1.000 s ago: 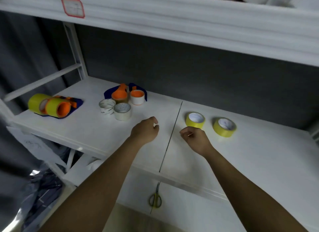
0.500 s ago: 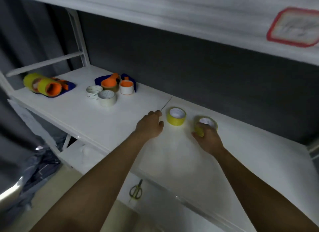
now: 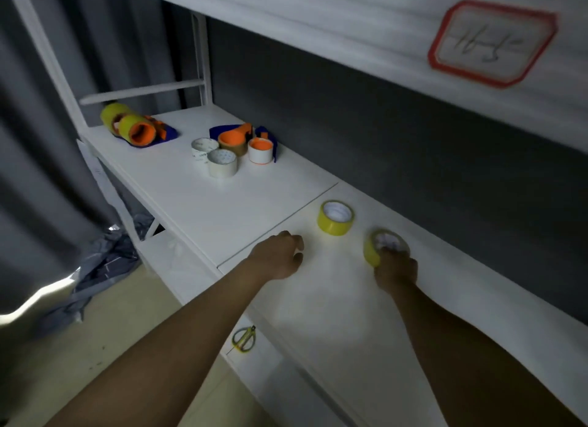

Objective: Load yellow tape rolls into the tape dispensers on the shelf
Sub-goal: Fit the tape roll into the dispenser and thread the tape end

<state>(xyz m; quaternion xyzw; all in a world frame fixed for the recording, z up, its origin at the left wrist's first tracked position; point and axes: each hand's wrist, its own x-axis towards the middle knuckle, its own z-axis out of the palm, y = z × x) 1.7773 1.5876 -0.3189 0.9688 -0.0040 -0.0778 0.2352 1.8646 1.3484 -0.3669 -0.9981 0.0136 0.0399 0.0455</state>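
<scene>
Nearest, on the lower ledge: yellow-handled scissors (image 3: 243, 339). On the white metal shelf (image 3: 197, 200), left hand (image 3: 276, 257) loosely curled, grasping nothing; right hand (image 3: 395, 267) clasped round a yellow tape roll (image 3: 375, 248). Just beyond, between the hands, a second yellow roll (image 3: 335, 217). Farther left, white rolls (image 3: 222, 162), then orange-and-blue tape dispensers (image 3: 246, 139).

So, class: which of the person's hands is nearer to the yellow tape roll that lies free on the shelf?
Left. The left hand rests just beside the free yellow roll; the right hand is farther off, gripping the other yellow roll.
</scene>
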